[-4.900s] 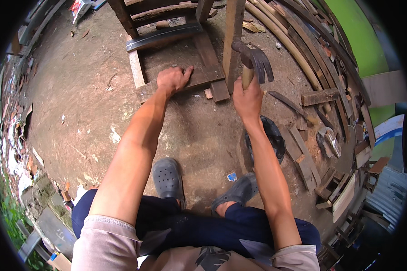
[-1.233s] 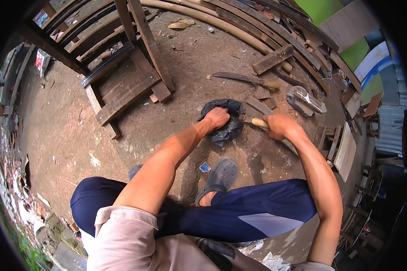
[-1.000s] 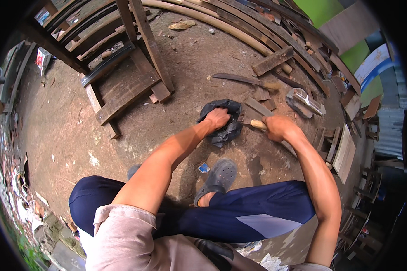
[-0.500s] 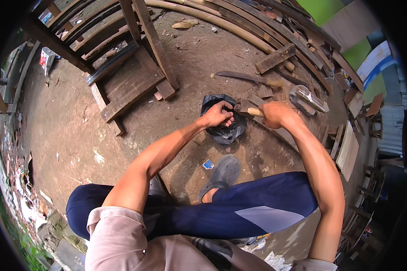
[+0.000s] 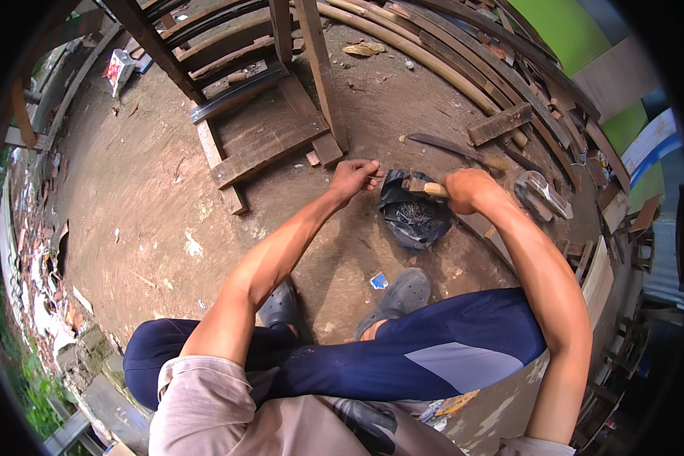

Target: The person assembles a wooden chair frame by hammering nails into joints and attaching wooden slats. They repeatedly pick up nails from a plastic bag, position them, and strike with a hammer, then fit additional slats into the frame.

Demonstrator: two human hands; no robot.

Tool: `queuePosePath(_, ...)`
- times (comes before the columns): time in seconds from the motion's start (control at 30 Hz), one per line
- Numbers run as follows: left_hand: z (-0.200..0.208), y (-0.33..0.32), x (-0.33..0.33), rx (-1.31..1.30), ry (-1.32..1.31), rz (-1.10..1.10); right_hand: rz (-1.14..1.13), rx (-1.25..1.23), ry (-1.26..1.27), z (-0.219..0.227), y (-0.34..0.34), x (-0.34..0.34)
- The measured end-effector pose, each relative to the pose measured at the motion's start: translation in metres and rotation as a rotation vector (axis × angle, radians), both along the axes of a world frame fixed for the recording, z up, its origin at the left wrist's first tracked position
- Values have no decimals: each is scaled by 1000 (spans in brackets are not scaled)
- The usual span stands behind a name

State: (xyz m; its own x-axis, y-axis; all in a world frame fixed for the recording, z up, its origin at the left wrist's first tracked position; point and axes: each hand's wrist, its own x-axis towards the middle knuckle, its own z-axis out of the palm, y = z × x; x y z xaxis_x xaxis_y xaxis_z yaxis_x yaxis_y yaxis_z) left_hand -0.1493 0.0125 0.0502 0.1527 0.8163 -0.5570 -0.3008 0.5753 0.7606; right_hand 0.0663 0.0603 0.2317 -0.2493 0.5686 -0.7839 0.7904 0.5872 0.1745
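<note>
A black plastic bag (image 5: 416,239) lies opened on the ground in front of me, with a heap of thin grey nails (image 5: 412,213) inside. To its left is my left hand (image 5: 355,180), raised off the bag, its thumb and fingertips pinched together; whatever they hold is too small to make out. My right hand (image 5: 470,190) grips the pale wooden handle of a hammer (image 5: 435,190). The hammer's dark head is over the bag's far edge.
A wooden frame of dark slats (image 5: 270,152) stands at the far left. Beyond the bag lies a machete (image 5: 444,146) with a wooden handle, near a short plank (image 5: 500,124). Long poles and boards (image 5: 463,83) are stacked at the far right. A blue scrap (image 5: 378,281) lies near my shoe.
My left hand has come out of the bag and away to the left, uncovering the nails. The right hand still holds the hammer by the bag. The whole view has shifted slightly.
</note>
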Motion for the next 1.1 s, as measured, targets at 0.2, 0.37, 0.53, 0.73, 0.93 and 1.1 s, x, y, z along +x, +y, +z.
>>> queuePosePath(0.2, -22, -1, -26, 196, 510, 117, 160, 54, 30, -22, -12, -40)
queuePosePath(0.37, -22, 0, -51, 300, 634, 247, 325, 22, 37, -92, -15, -75)
queuePosePath(0.53, 9, 0, -65, 223, 540, 390, 196, 20, -17, -123, -28, -104)
queuePosePath(0.73, -16, 2, -103, 304, 539, 545, 82, -36, -22, -128, -11, -122)
queuePosePath(0.93, -5, 23, -125, 432, 721, 548, 58, -3, -61, -168, 2, -130)
queuePosePath(1.1, -12, 41, -154, 475, 815, 499, 39, -94, -104, -175, 6, -148)
